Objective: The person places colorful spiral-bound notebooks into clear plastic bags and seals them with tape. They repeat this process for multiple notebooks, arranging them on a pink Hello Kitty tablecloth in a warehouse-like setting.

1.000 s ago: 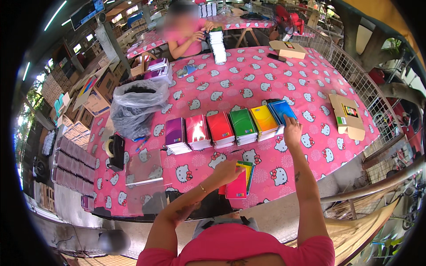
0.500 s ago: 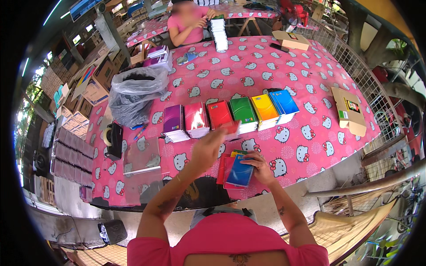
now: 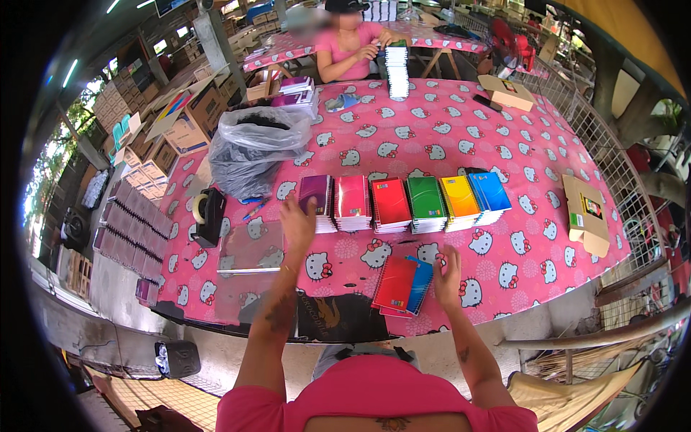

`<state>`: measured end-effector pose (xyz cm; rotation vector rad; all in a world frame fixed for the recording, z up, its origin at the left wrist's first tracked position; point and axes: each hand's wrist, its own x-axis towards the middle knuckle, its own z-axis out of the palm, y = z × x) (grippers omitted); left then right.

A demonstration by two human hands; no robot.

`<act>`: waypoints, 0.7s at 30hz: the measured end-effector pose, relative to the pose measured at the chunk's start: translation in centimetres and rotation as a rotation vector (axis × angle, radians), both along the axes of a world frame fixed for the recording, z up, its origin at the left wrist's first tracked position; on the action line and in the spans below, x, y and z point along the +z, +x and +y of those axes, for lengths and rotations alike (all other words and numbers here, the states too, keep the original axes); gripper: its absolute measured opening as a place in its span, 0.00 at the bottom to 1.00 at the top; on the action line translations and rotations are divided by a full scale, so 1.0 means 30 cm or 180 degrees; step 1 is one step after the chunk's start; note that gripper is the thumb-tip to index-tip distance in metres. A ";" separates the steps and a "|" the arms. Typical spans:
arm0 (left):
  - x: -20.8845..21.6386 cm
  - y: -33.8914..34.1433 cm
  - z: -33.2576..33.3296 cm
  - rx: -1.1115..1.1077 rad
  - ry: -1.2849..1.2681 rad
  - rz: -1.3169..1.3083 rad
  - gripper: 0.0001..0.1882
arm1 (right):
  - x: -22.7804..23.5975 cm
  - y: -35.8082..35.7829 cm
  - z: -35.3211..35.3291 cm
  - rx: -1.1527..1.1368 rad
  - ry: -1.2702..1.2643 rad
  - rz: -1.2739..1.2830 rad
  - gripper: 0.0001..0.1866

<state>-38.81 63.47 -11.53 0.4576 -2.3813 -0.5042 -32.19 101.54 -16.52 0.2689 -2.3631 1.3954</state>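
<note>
Six stacks of spiral notebooks stand in a row: purple, pink, red, green, yellow and blue. My left hand is at the near left edge of the purple stack, thumb and fingers apart, holding nothing visible. A small fanned pile lies nearer me, with a red notebook on top, a blue notebook showing beneath, and a pink edge below. My right hand is open just right of that pile.
A plastic bag of dark contents, a tape dispenser and clear plastic sheets lie to the left. An open cardboard box is at the right. Across the table, a person handles a tall notebook stack.
My left hand has moved left to the purple stack, and the red notebook it carried now lies atop the small pile. My right hand has come off the pile. The view has shifted.
</note>
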 end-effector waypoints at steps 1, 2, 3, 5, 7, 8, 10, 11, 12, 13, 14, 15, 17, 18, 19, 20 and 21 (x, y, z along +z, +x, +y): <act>-0.008 -0.030 -0.074 0.0355 0.0304 -0.0212 0.27 | 0.041 -0.026 -0.025 -0.0073 0.0279 0.0245 0.25; -0.003 -0.039 -0.113 0.0247 0.0432 -0.0567 0.26 | 0.087 -0.065 -0.042 0.0029 0.0430 0.0361 0.26; 0.006 -0.042 -0.143 0.0152 0.0554 -0.0919 0.25 | 0.128 -0.109 -0.061 0.0146 0.0577 0.0478 0.28; 0.038 -0.063 -0.117 -0.0086 0.0583 -0.0712 0.23 | 0.160 -0.184 -0.086 -0.0062 0.1087 0.0598 0.29; 0.067 -0.011 -0.081 -0.0285 0.0414 0.0374 0.22 | 0.161 -0.255 -0.089 -0.0104 0.1560 0.0582 0.30; 0.089 0.003 -0.050 -0.0623 0.1167 0.0364 0.21 | 0.150 -0.287 -0.071 -0.0079 0.1803 0.0495 0.30; 0.187 0.081 0.044 -0.1199 0.2695 0.0510 0.20 | 0.125 -0.318 -0.035 -0.0155 0.2133 0.0565 0.25; 0.257 0.136 0.083 -0.1456 0.3456 0.0574 0.20 | 0.120 -0.322 -0.025 -0.0092 0.2037 0.0582 0.22; 0.299 0.174 0.102 -0.1672 0.3629 0.0522 0.22 | 0.118 -0.329 -0.010 -0.0040 0.1957 0.0607 0.20; 0.335 0.212 0.115 -0.1877 0.3797 0.0467 0.24 | 0.121 -0.332 0.002 0.0022 0.1872 0.0630 0.18; 0.340 0.244 0.112 -0.2041 0.3960 0.0422 0.26 | 0.140 -0.322 -0.007 -0.0120 0.1568 0.0896 0.14; 0.325 0.260 0.102 -0.2030 0.3858 0.0440 0.27 | 0.161 -0.313 -0.005 -0.0042 0.1417 0.0877 0.14; 0.302 0.286 0.090 -0.2014 0.3664 0.0455 0.30 | 0.193 -0.289 0.009 0.0099 0.1120 0.0821 0.15; 0.294 0.284 0.094 -0.1981 0.3664 0.0477 0.29 | 0.196 -0.283 0.016 0.0102 0.1451 0.0897 0.15; 0.285 0.286 0.095 -0.1964 0.3710 0.0460 0.29 | 0.199 -0.275 0.012 0.0109 0.1762 0.0977 0.15; 0.265 0.283 0.097 -0.1944 0.3754 0.0444 0.29 | 0.202 -0.268 0.007 0.0120 0.2072 0.1057 0.15; 0.248 0.282 0.099 -0.1922 0.3798 0.0430 0.29 | 0.203 -0.261 -0.006 0.0086 0.2054 0.1179 0.16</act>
